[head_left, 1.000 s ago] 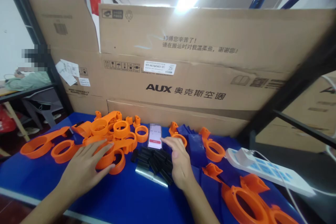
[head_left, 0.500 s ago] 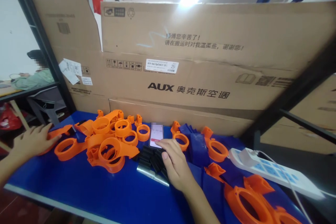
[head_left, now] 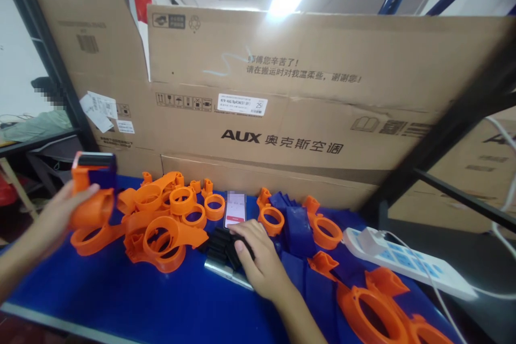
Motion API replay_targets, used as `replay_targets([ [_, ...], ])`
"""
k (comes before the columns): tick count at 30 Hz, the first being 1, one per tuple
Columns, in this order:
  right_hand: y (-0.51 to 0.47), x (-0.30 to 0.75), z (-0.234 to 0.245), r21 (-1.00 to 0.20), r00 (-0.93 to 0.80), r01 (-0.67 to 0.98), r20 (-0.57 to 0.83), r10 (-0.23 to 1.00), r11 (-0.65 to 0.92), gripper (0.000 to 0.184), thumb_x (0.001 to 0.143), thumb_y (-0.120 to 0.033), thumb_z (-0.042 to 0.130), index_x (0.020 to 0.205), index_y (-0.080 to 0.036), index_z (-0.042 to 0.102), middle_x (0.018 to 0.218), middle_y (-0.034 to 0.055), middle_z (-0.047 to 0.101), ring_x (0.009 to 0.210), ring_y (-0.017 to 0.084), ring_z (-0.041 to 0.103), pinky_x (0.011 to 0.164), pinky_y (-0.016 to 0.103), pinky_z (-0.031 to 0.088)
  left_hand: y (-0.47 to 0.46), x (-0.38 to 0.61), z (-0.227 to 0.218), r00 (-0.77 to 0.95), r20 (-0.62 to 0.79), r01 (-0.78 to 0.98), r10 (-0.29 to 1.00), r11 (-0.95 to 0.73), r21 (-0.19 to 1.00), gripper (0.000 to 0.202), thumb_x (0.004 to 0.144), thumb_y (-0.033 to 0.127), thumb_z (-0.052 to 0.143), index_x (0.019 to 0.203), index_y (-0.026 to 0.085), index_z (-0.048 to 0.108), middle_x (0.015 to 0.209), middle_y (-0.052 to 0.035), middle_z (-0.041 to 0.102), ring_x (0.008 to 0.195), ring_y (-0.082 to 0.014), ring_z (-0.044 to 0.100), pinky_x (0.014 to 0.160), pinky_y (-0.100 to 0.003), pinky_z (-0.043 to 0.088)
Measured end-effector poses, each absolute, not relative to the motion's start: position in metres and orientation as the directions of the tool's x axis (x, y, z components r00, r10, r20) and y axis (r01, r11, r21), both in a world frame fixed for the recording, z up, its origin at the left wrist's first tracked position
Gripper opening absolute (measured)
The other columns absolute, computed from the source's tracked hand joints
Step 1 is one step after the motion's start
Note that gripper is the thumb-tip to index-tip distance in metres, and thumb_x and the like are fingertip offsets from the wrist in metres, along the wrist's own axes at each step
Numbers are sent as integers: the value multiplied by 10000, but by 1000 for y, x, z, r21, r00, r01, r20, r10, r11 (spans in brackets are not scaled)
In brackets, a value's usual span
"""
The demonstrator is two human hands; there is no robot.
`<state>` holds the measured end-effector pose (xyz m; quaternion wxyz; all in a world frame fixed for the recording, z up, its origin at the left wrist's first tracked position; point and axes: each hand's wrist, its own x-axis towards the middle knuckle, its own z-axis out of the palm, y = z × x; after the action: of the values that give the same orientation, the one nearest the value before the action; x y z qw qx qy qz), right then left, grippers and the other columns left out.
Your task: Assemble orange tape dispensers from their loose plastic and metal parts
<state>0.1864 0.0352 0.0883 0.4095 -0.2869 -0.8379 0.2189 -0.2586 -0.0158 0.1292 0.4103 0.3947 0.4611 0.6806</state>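
Observation:
Raised over the table's left side, my left hand (head_left: 60, 207) grips an orange tape dispenser (head_left: 91, 209) with a black roller and a dark blue piece at its top. My right hand (head_left: 260, 260) is over a pile of black rollers (head_left: 217, 244), its fingers bent and its thumb against a black roller; the fingertips are partly hidden. Silver metal strips (head_left: 228, 275) lie in front of the rollers. Between the hands sits a heap of orange dispenser frames (head_left: 165, 236). A lit phone (head_left: 235, 209) is just behind the rollers.
Dark blue flat pieces (head_left: 300, 231) and more orange frames (head_left: 373, 312) lie on the right. A white power strip (head_left: 411, 263) with a cable stands beyond them. A cardboard wall (head_left: 258, 118) closes the back of the blue table (head_left: 161, 306). Another person (head_left: 44, 113) sits far left.
My left hand has lifted the orange dispenser from the table and tilted it up, its roller now showing. My right hand has drawn back from the phone's edge, its fingers now bent over the rollers.

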Motion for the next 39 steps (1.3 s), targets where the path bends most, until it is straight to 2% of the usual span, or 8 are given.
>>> replay_targets([
  [3, 31, 184, 84, -695, -571, 143, 523, 633, 704, 556, 1004, -472, 551, 1511, -277, 434, 1243, 108, 657, 1013, 267, 629, 922, 444, 507, -26, -156, 120, -352, 28, 20, 936, -23, 1000, 496, 860, 523, 703, 1300, 347, 557, 1263, -56, 697, 1061, -322, 722, 821, -456, 643],
  [7, 21, 178, 79, -789, -618, -80, 518, 591, 609, 973, 875, -718, 616, 1620, -253, 197, 1293, 147, 592, 956, 276, 625, 839, 431, 539, -45, -50, 116, -100, 154, 338, 983, -112, 934, 528, 912, 526, 637, 1366, 315, 467, 1417, -96, 545, 1362, -319, 516, 1136, -546, 451],
  [14, 10, 169, 83, -891, -564, -175, 439, 700, 418, 1013, 871, -728, 621, 1625, -249, 145, 1288, 141, 570, 1017, 277, 603, 904, 431, 526, -40, -16, 120, -44, 373, 701, 927, -237, 672, 541, 953, 496, 570, 1407, 262, 394, 1368, -143, 486, 1345, -343, 457, 1140, -637, 391],
  [22, 3, 163, 72, -923, -397, -308, 345, 850, 231, 822, 823, -607, 762, 1479, -238, 433, 1261, 142, 654, 1189, 328, 619, 1032, 499, 498, -52, -2, 91, 235, 512, 851, 826, -430, 302, 1185, 818, 486, 719, 1637, 152, -69, 1607, -257, 338, 1440, -454, 375, 1073, -666, 461],
  [26, 13, 171, 67, -897, -136, -392, 274, 952, 202, 565, 775, -592, 795, 1172, -235, 612, 953, 77, 716, 885, 270, 687, 787, 409, 583, -47, -20, 96, 375, 507, 868, 776, -486, 102, 1114, 816, 600, 692, 1652, 174, 91, 1668, -194, 283, 1498, -435, 306, 1121, -638, 428],
  [31, 33, 185, 83, -820, -19, -541, 232, 972, 185, 391, 798, -571, 750, 896, -222, 604, 621, -20, 574, 533, 151, 517, 504, 269, 434, -20, -59, 80, 399, 490, 912, 775, -392, -122, 624, 902, 424, 659, 1494, 289, 515, 1532, -124, 527, 1447, -417, 412, 1125, -624, 405],
  [34, 32, 188, 90, -799, -37, -566, 269, 962, 202, 371, 819, -561, 731, 895, -218, 613, 594, -28, 544, 530, 146, 489, 508, 270, 407, -6, -76, 65, 375, 485, 926, 790, -343, -156, 547, 893, 364, 670, 1428, 288, 589, 1449, -137, 599, 1387, -410, 490, 1064, -580, 471],
  [39, 26, 186, 86, -807, -52, -558, 265, 963, 192, 370, 813, -544, 759, 918, -231, 592, 616, -28, 556, 573, 179, 556, 561, 318, 471, 7, -100, 58, 291, 527, 951, 798, -302, -68, 629, 846, 552, 685, 1407, 281, 596, 1406, -142, 625, 1316, -409, 547, 1037, -579, 477],
])
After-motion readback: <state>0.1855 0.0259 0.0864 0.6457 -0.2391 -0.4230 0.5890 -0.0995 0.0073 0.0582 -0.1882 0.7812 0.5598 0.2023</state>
